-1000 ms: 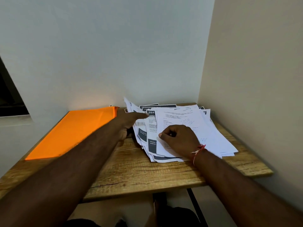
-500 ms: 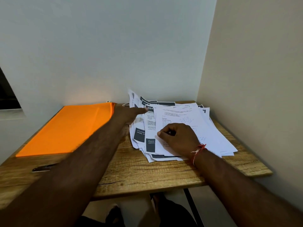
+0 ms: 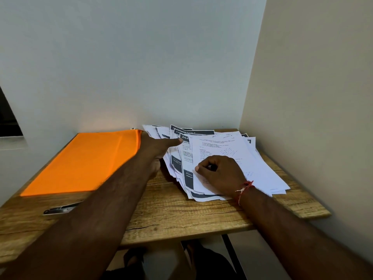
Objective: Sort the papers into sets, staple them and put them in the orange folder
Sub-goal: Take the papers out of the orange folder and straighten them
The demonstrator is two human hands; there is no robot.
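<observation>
1. Our left hand [image 3: 159, 146] grips the left edge of a loose pile of white printed papers [image 3: 248, 158], thumb on top, fingers hidden beneath.
2. Our right hand [image 3: 220, 172] rests curled on the top sheet; we cannot tell whether it pinches it.
3. The flat orange folder [image 3: 86, 162] lies just left of the pile on the wooden table [image 3: 181, 215], a slim dark metal tool [image 3: 60, 209] near its front edge.

On the papers [image 3: 260, 168] I can read only little: "264" on a dark header [image 3: 184, 137] by my left hand [image 3: 159, 146], "TABLE" on another header [image 3: 191, 131] behind, "Phone Station" on a dark block [image 3: 189, 178].
</observation>
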